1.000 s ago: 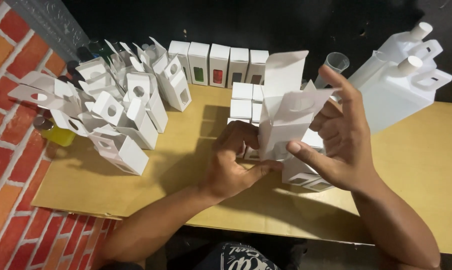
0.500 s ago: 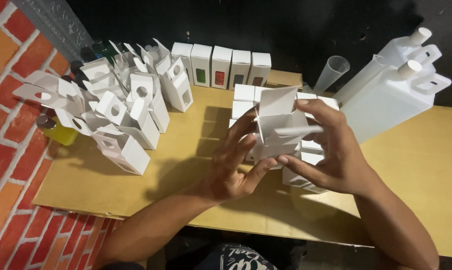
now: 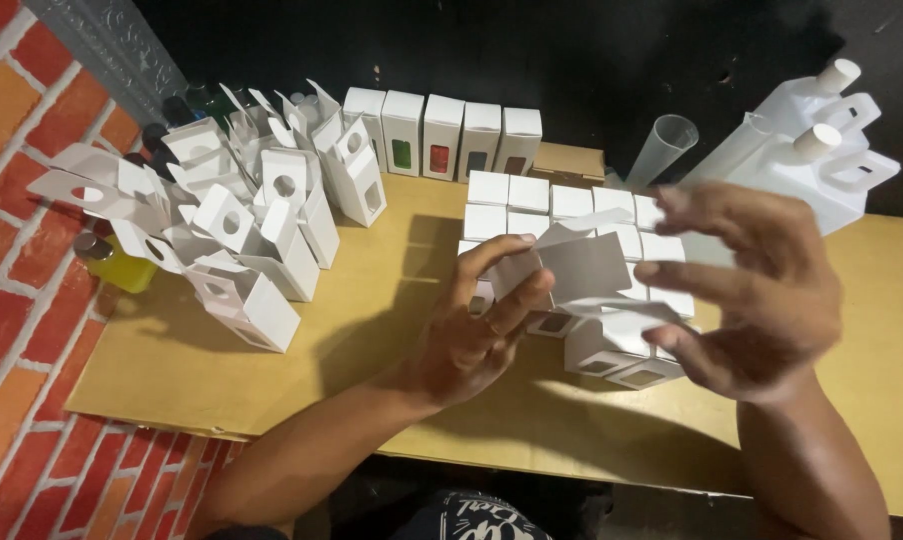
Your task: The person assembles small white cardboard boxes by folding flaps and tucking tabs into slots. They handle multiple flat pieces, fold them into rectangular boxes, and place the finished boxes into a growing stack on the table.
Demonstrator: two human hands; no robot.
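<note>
Five white window boxes [image 3: 442, 133] upright, black wall behind

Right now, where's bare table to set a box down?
Bare table lies between the open boxes and the left hand, and at the right edge below the jugs. The middle, around the closed boxes, is crowded.
</note>
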